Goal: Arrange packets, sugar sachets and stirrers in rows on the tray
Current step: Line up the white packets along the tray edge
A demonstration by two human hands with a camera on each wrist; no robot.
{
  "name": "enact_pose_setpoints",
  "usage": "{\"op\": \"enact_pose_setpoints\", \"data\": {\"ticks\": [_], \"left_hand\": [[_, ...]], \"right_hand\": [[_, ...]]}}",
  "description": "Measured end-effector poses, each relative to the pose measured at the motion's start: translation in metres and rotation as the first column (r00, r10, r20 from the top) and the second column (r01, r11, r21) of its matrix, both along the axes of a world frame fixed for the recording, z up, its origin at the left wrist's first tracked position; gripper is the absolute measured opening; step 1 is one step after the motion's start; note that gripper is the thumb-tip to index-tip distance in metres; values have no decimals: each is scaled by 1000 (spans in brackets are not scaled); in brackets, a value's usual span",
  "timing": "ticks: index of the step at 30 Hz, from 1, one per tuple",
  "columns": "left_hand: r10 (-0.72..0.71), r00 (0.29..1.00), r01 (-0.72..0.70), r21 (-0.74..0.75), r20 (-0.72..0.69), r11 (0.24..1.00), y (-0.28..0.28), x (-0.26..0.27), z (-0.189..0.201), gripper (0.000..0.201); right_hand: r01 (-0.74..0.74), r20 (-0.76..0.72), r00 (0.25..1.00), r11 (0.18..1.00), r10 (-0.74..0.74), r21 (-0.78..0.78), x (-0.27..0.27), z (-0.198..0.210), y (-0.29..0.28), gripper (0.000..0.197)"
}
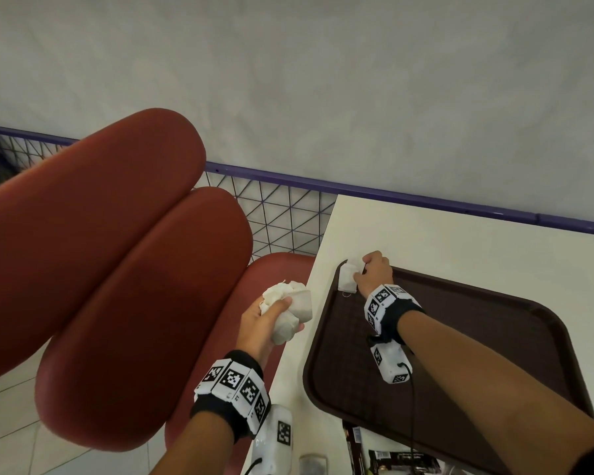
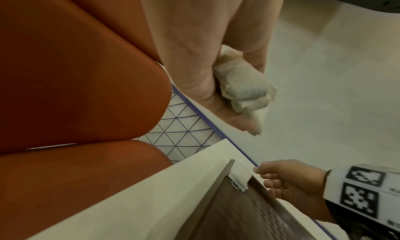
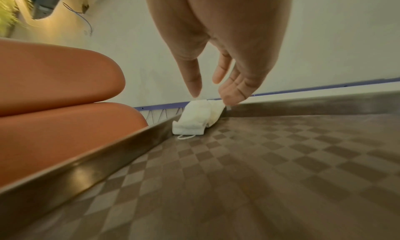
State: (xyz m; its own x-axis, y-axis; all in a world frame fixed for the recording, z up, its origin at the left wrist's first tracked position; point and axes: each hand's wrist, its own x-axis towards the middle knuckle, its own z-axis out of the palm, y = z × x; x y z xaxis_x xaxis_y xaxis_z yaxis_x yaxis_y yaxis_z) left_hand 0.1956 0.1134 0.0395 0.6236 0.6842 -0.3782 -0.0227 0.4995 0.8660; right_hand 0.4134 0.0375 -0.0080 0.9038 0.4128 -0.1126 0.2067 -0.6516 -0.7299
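Note:
My left hand (image 1: 268,320) is off the table's left edge and grips a crumpled bunch of white tea bag packets (image 1: 294,310), seen close in the left wrist view (image 2: 242,86). Two more white tea bags (image 1: 348,277) lie side by side in the far left corner of the dark brown tray (image 1: 460,337), leaning on its rim, with a string loop at the near end. My right hand (image 1: 374,272) hovers over them with relaxed fingers. In the right wrist view, the right hand's (image 3: 212,96) fingertips just touch the top of the tea bags (image 3: 197,118).
The tray lies on a white table (image 1: 460,234). Red padded seats (image 1: 117,252) stand to the left, with a purple rail and wire mesh (image 1: 282,214) behind. Dark printed packets (image 1: 391,461) lie at the tray's near edge.

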Motion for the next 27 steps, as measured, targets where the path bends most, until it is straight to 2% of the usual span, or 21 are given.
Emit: {"op": "enact_pose_setpoints", "data": {"ticks": [3, 6, 7, 10, 14, 16, 21, 27], "left_hand": [[-14, 1000, 14, -7, 15, 1000, -2, -1, 3, 25], [-14, 1000, 14, -9, 15, 1000, -6, -2, 5, 27], [-17, 1000, 17, -9, 14, 1000, -7, -3, 5, 27], [-33, 999, 33, 2, 18, 999, -15, -5, 7, 26], [-48, 999, 47, 14, 21, 999, -23, -8, 11, 24], [-61, 998, 60, 38, 10, 997, -26, -7, 12, 28], [-69, 998, 68, 49, 6, 996, -30, -8, 15, 34], [-52, 998, 51, 28, 26, 998, -29, -10, 16, 35]], "right_hand": [[-82, 9, 997, 988, 82, 128, -15, 13, -9, 27], [-191, -18, 978, 936, 206, 295, -39, 31, -21, 5], [-242, -27, 964, 913, 265, 327, -48, 37, -25, 3], [-361, -55, 910, 850, 411, 383, -70, 51, -38, 6], [-441, -105, 845, 795, 524, 415, -91, 58, -51, 12], [-462, -126, 829, 794, 545, 396, -95, 58, -53, 14], [-446, -134, 840, 809, 526, 382, -97, 55, -55, 22], [-317, -213, 866, 826, 453, 467, -97, 55, -58, 21]]}}
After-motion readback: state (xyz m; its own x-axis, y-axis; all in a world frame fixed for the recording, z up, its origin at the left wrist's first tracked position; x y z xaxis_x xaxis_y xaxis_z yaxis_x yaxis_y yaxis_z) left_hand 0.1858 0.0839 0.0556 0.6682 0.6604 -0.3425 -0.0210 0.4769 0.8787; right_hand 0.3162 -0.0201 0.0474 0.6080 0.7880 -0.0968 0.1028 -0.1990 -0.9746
